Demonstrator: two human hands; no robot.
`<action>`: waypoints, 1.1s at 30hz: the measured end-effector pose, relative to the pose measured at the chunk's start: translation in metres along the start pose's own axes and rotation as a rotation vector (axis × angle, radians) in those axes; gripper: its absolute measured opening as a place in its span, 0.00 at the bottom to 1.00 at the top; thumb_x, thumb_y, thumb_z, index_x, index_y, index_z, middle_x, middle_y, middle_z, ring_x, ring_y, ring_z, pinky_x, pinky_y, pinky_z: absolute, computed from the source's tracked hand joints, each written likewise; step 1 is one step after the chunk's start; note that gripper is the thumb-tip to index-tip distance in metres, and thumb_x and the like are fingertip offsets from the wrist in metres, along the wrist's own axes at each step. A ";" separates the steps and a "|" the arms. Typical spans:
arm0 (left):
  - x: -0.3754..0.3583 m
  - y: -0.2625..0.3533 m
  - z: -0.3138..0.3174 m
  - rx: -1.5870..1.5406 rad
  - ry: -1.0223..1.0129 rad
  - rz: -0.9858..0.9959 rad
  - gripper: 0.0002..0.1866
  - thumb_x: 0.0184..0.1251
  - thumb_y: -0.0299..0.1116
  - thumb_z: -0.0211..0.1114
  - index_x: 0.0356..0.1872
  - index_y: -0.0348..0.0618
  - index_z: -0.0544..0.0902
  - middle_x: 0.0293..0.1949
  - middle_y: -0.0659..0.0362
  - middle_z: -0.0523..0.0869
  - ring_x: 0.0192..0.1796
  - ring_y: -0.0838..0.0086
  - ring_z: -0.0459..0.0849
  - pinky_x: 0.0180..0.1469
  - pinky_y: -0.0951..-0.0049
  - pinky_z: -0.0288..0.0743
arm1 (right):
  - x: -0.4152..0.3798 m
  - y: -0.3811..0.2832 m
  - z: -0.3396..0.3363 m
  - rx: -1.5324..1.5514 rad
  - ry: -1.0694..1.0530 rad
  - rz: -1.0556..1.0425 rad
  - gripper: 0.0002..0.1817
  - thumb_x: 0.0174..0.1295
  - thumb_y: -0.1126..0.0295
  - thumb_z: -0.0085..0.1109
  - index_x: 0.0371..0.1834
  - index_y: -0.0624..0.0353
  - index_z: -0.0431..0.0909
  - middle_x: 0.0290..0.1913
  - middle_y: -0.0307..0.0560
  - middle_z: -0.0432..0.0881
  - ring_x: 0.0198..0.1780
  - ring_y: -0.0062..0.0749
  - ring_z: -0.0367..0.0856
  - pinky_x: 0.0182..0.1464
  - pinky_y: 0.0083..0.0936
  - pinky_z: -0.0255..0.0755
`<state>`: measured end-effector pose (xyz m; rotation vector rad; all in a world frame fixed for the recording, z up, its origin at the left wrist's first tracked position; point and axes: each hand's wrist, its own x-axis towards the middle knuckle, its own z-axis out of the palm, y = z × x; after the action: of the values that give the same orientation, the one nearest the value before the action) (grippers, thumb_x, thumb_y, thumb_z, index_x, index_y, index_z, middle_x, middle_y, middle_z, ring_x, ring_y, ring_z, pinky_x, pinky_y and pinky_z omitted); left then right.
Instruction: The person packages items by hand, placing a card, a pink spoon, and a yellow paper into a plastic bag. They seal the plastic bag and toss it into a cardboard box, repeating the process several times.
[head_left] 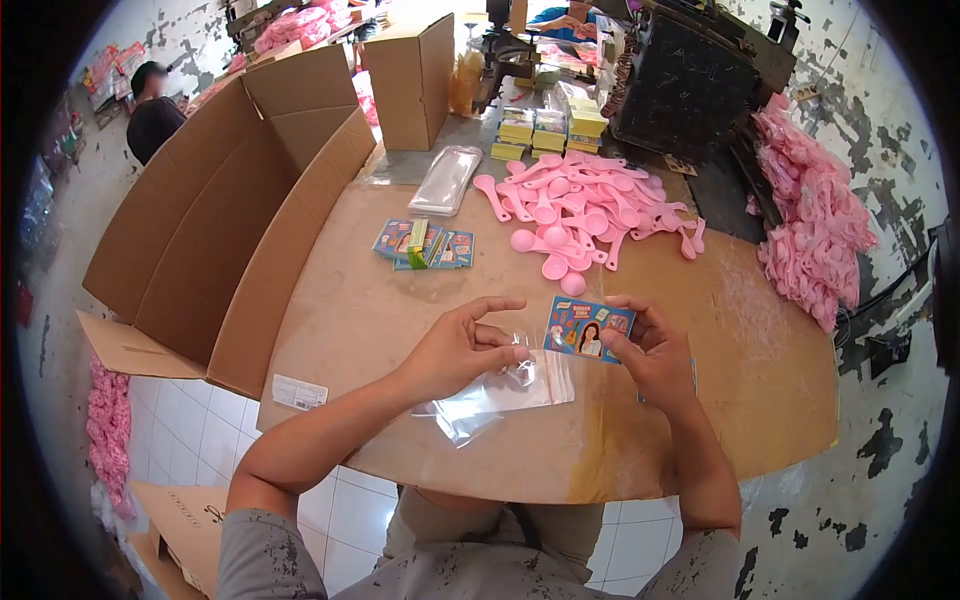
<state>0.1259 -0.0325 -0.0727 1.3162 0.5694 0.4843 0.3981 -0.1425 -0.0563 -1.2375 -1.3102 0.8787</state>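
Note:
My right hand grips a blue printed card between thumb and fingers, its picture side facing up. To its left, my left hand has thumb and a finger at the upper edge of a clear plastic bag, with the index finger stretched out above. The bag lies partly on the cardboard-covered table. Below my right hand, blue edges of something flat peek out, mostly hidden. Farther forward sit banded stacks of blue cards and a pile of pink measuring spoons.
A large open cardboard box stands at the left. Clear bags lie stacked behind the cards, near more card bundles. A dark machine and pink bagged goods line the right. Another person is at far left.

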 end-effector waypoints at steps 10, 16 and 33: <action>-0.009 0.000 0.015 0.217 -0.052 0.104 0.35 0.76 0.26 0.71 0.80 0.41 0.67 0.45 0.54 0.95 0.45 0.82 0.89 0.49 0.78 0.81 | -0.001 -0.022 0.011 -0.364 -0.246 -0.057 0.19 0.71 0.73 0.71 0.64 0.61 0.83 0.42 0.38 0.88 0.38 0.16 0.82 0.39 0.18 0.76; -0.013 0.002 0.020 0.341 -0.073 0.094 0.34 0.78 0.28 0.70 0.80 0.44 0.67 0.43 0.55 0.94 0.44 0.83 0.87 0.46 0.76 0.80 | -0.006 -0.002 0.031 -0.078 -0.003 0.050 0.13 0.69 0.72 0.73 0.56 0.59 0.88 0.38 0.36 0.86 0.34 0.17 0.81 0.37 0.18 0.75; -0.010 -0.001 0.007 0.274 -0.048 0.122 0.30 0.80 0.27 0.67 0.78 0.40 0.69 0.37 0.62 0.89 0.40 0.87 0.80 0.44 0.79 0.75 | 0.124 0.043 0.019 -1.032 -0.147 -0.529 0.16 0.69 0.74 0.61 0.59 0.58 0.82 0.63 0.53 0.80 0.64 0.52 0.81 0.67 0.44 0.73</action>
<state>0.1229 -0.0442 -0.0719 1.6265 0.5301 0.4856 0.4019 -0.0107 -0.0752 -1.4513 -2.1961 -0.1595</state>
